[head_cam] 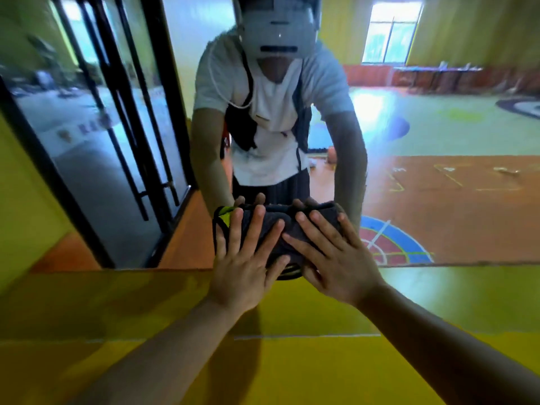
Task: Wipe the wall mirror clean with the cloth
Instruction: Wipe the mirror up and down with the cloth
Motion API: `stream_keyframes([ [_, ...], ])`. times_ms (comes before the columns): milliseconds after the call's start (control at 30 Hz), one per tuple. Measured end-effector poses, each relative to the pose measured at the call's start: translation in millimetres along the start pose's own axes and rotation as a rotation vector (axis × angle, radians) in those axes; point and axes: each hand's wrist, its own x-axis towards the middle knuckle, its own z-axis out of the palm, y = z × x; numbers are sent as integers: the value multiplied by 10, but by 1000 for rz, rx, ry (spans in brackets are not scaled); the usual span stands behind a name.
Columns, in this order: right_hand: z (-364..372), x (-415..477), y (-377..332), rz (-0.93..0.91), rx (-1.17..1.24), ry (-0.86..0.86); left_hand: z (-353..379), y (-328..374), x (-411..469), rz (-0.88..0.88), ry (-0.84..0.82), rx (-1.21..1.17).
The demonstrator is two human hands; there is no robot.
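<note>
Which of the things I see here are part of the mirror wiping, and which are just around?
Part of the job:
wall mirror
dark cloth, pressed against the mirror
left hand and right hand, both laid flat on the cloth

Just there:
yellow wall below the mirror
reflected glass door, window and painted floor target

Yellow wall (117,305) below the left hand (242,267), black-framed glass door (87,135) up-left of it. Painted target (388,244) on orange floor (438,209) right of the right hand (339,258), bright window (391,33) high above.
</note>
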Motion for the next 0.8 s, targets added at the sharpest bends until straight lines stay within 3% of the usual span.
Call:
stream_keyframes([
  [467,-1661,2427,1551,50,-263,172,-1960,-462,2852,62,225,91],
  [800,-2483,3528,2361,42,-370,239,-2713,-587,4161,38,307,144],
])
